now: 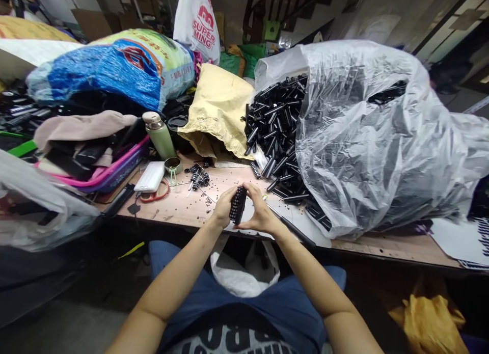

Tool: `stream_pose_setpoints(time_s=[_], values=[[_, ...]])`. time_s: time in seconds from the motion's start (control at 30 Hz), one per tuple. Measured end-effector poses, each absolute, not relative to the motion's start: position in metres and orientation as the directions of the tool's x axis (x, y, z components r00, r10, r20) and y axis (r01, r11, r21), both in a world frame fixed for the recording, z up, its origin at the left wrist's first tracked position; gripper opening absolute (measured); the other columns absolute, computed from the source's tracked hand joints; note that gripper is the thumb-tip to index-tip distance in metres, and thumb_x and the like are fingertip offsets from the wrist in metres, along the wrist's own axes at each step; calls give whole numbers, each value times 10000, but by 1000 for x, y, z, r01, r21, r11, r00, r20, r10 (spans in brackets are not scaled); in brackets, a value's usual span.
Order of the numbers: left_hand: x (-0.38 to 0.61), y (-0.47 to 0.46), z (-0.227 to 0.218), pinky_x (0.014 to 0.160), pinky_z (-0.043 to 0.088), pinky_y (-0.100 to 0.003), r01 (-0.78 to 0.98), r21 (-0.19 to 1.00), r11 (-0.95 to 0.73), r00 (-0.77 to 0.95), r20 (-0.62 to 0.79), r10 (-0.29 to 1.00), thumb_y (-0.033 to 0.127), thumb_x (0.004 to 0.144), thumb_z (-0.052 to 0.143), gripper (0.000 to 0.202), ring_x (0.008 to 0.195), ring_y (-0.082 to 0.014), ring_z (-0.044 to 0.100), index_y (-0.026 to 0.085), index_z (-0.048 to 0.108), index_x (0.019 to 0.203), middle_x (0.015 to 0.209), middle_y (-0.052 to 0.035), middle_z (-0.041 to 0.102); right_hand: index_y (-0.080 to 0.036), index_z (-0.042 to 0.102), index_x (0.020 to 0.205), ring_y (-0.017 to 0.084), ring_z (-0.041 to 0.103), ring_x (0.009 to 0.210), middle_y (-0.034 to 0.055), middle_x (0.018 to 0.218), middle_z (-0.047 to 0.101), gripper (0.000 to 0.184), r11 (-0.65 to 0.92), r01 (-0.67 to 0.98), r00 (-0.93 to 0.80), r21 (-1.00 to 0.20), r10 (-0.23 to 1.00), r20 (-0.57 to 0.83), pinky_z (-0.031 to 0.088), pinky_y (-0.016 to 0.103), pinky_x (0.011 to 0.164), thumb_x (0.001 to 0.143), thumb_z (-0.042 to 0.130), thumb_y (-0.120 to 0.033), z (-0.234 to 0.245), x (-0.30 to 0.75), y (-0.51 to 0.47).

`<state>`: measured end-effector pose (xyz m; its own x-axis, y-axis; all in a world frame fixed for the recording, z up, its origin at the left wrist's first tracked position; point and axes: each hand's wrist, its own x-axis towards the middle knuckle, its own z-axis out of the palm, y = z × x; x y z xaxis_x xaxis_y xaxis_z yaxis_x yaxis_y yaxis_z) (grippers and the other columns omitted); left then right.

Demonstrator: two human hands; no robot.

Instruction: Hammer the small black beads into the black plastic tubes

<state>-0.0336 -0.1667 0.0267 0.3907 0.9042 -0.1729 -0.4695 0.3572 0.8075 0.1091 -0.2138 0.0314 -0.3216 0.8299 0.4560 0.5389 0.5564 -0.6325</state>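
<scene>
Both hands hold one black oblong piece (238, 205) just over the front edge of the table. Rows of small light-ringed spots cover its side, but its exact kind is not clear. My left hand (224, 207) presses against its left side. On the other side my right hand (260, 211) curves around it, with fingers at the top end and the thumb near the bottom end. To the upper left of my hands lies a small cluster of black ribbed parts with thin metal pins (198, 177). Tiny black bits are scattered around it.
A large clear plastic bag (367, 140) spills black tubes (275, 114) on the right. Behind sits a yellow sack (221, 99). Leftward are a green thermos (159, 135), a white box (150, 177), red-handled scissors (155, 196) and a pink basket (99, 177). A white bag (244, 288) hangs open at my lap.
</scene>
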Motion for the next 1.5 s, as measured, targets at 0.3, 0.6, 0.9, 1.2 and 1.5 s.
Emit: stream_pose_setpoints(time_s=[0.3, 0.6, 0.9, 1.2, 1.5], values=[[-28, -179, 38, 360, 427, -210, -382, 800, 462, 426, -292, 857, 427, 836, 593, 300, 385, -113, 547, 131, 550, 832, 588, 5, 559, -186, 212, 1443, 288, 373, 1341, 168, 1425, 348, 1125, 526, 486, -289, -698, 850, 440, 342, 452, 1128, 542, 852, -393, 22, 106, -216], [-21, -181, 7, 654, 546, -327, 63, 984, 170, 377, -181, 908, 409, 903, 505, 373, 666, -170, 641, 131, 625, 1121, 867, -92, 646, -145, 275, 1404, 314, 415, 1276, 175, 1350, 431, 1041, 296, 682, -63, -668, 935, 350, 356, 488, 1087, 510, 789, -293, -11, 99, -229], [-28, -188, -63, 863, 461, -377, 509, 440, -740, 690, 305, 656, 131, 906, 418, 382, 973, -217, 582, 167, 578, 1251, 1067, -130, 633, -108, 471, 1250, 356, 458, 1201, 236, 1265, 512, 535, -147, 939, 229, -311, 942, 246, 408, 524, 952, 794, 627, -341, -39, 148, -265], [-46, -183, -58, 951, 314, -487, 546, 212, -810, 745, 321, 586, 112, 928, 359, 421, 1088, -262, 546, 228, 558, 1281, 1188, -117, 644, -202, 517, 924, 183, 601, 650, 33, 703, 619, 369, -326, 868, 344, -375, 939, -22, 356, 260, 603, 1004, 218, -404, 1, 158, -311], [-15, -217, -65, 1140, 149, -513, 599, 152, -786, 733, 291, 615, 430, 939, 385, 634, 1392, -334, 282, -8, 385, 1397, 1458, -239, 385, -210, 513, 867, 168, 566, 548, 21, 629, 596, 449, -172, 867, 239, -469, 967, 87, 329, 253, 547, 1001, 152, -440, 37, 115, -308]])
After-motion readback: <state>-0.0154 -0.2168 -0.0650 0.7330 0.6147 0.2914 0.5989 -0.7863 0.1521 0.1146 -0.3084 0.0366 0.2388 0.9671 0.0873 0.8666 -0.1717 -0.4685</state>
